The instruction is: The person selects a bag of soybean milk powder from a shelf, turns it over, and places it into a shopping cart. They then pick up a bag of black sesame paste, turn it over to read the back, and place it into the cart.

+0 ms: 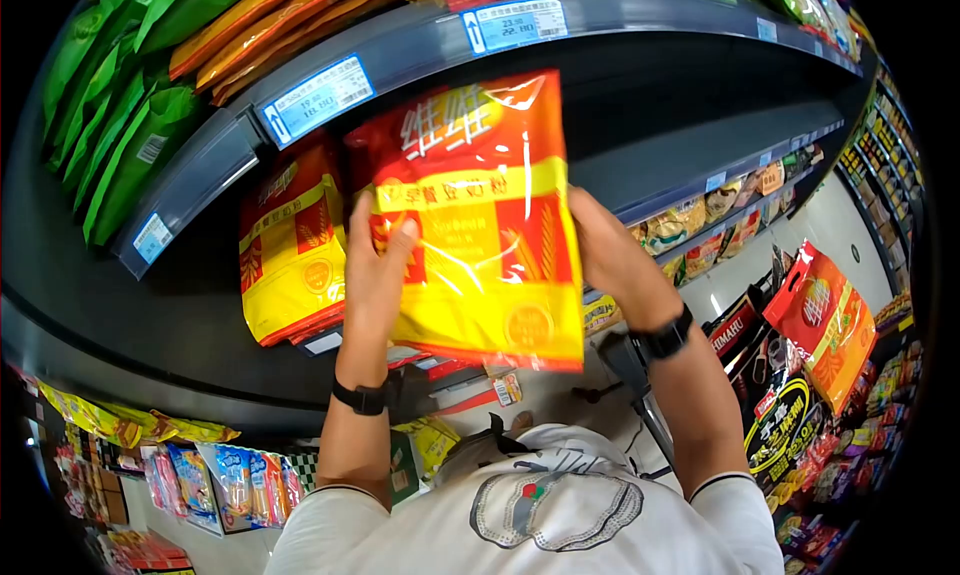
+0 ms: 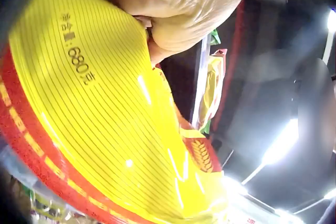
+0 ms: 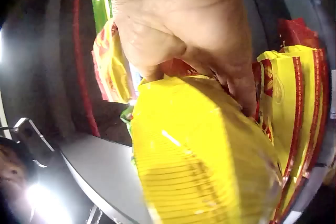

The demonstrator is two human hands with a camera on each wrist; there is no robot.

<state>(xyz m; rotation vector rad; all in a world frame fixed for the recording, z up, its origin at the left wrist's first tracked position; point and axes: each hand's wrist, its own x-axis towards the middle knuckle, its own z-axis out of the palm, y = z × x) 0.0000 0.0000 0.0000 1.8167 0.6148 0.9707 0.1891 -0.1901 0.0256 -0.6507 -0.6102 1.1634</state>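
Fingers of my left hand (image 1: 376, 275) curl round the bag's left edge, thumb (image 1: 404, 239) on its front. Right hand (image 1: 612, 260) grips the opposite edge, its fingers mostly hidden behind the bag in the head view; the right wrist view shows them bent against its side, exact fingertip spots can't tell. So both hands hold the one bag (image 1: 480, 245), red on top, yellow below, one yellow band across, front face toward me, slightly tilted. Left wrist view: striped yellow panel, "680" printed on it, my palm just beside.

Bag sits in the air in front of the dark shelf (image 1: 130, 310), overlapping the right side of the stack (image 1: 292, 260) of like red-yellow bags. Stack lies on that shelf, left of my left hand. Dark bands on both wrists.

Above: upper shelf edge (image 1: 225, 145) with blue-white price tags (image 1: 318, 97). Green bags (image 1: 135, 160) upper left on that shelf, orange bags (image 1: 262, 35) beside them. Small packs (image 1: 680, 227) on lower shelving, beyond my right hand.

Farther right, near my right forearm: red-orange bag (image 1: 822, 325), black bag (image 1: 780, 415) next to it. Lower left: yellow packs (image 1: 92, 415), plus pink and blue packs (image 1: 235, 480) below. White shirt (image 1: 560, 510) with a black-outlined print at bottom. Lights blurred bright in both wrist views.
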